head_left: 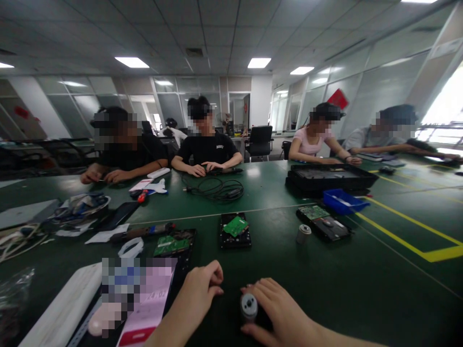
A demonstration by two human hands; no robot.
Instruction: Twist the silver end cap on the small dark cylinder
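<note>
My right hand (pixel 277 306) rests on the green table around a small metal cylinder that looks like a motor (pixel 249 308). The motor stands upright, its round end with small holes facing up. My fingers lie behind it and my thumb in front. Left of it, my left hand (pixel 208 282) hovers or rests with loosely curled fingers; a gap shows between thumb and forefinger, and nothing is seen in it. A hard drive with a loose green circuit board (pixel 235 226) on top lies beyond my hands. Another upright motor (pixel 303 234) stands farther right.
A second hard drive (pixel 327 224) lies near a blue bin (pixel 343 201) and a black tray (pixel 331 179). Left are an electric screwdriver (pixel 142 232), a third drive with a green board (pixel 173 245), and a white bar (pixel 65 308). A coiled black cable (pixel 220 189) lies ahead. Several people sit opposite.
</note>
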